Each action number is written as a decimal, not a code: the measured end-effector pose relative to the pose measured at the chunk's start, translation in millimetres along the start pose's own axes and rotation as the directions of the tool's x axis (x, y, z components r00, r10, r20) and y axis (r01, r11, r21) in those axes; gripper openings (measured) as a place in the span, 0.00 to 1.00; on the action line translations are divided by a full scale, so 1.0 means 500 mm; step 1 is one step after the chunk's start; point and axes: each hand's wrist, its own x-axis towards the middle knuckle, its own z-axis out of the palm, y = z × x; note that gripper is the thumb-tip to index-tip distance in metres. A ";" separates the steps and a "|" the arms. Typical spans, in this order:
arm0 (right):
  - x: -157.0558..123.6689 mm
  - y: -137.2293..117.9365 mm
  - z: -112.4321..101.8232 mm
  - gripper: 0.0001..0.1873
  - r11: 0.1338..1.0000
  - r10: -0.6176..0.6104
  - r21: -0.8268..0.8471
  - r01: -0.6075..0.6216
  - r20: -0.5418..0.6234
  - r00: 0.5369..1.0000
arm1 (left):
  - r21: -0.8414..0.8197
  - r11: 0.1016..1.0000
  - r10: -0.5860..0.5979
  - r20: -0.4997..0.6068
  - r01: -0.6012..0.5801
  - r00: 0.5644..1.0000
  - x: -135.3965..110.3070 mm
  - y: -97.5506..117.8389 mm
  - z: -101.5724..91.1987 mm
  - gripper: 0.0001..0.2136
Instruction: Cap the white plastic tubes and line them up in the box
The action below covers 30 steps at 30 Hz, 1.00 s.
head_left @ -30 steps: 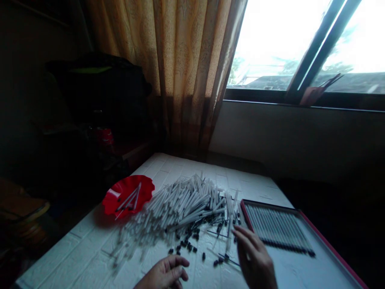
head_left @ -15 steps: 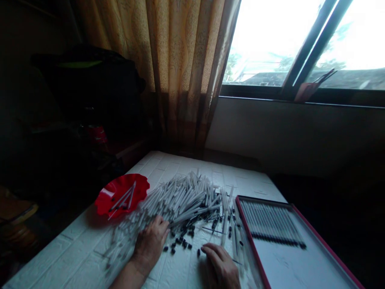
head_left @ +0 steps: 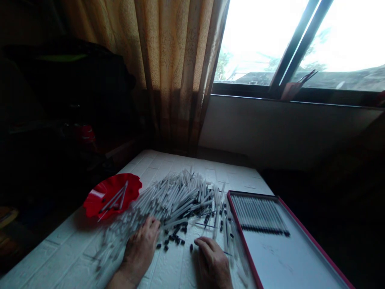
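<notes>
At your eleven o'clock, the red wavy-rimmed dish looks like smooth, glossy plastic; at twelve, the thin translucent tubes look plastic. The white brick-patterned tabletop looks embossed, and the long golden-brown curtain beyond is cloth.

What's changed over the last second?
The left hand moved forward and left to the pile of tubes; the right hand moved left, away from the box, to beside a lone black cap. Whether either took hold is unclear. The red dish and the boxed row of tubes stayed put.
</notes>
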 end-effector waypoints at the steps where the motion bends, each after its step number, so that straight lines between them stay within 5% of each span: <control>1: 0.001 -0.002 0.000 0.15 1.000 -0.006 0.000 0.006 -0.001 1.000 | -0.025 1.000 0.011 -0.021 -0.012 1.000 -0.013 -0.007 0.008 0.14; 5: -0.004 0.000 0.001 0.15 1.000 0.020 -0.015 -0.020 -0.012 1.000 | -0.251 0.967 0.043 -0.033 -0.050 0.999 -0.071 -0.027 0.051 0.14; 10: 0.018 0.022 0.003 0.17 0.995 0.064 -0.083 -0.060 0.057 0.996 | -0.573 0.808 0.086 -0.114 -0.136 0.990 -0.118 -0.036 0.102 0.15; 17: 0.120 0.022 0.014 0.15 0.958 0.026 -0.284 0.042 0.232 0.972 | -0.728 0.686 -0.096 -0.064 0.020 0.993 -0.114 -0.039 0.114 0.18; 23: 0.145 0.026 0.027 0.11 0.960 -0.078 -0.244 0.141 0.251 0.965 | -0.772 0.634 -0.128 -0.046 0.047 0.991 -0.117 -0.033 0.107 0.18; 27: 0.148 0.017 -0.017 0.11 0.995 -0.075 -0.061 0.078 0.056 0.996 | -0.785 0.617 -0.145 -0.035 0.063 0.989 -0.120 -0.028 0.109 0.19; 30: 0.147 -0.007 -0.068 0.08 0.933 0.266 0.297 -0.204 -0.182 0.947 | -0.801 0.589 -0.217 -0.030 0.107 0.976 -0.125 -0.021 0.116 0.21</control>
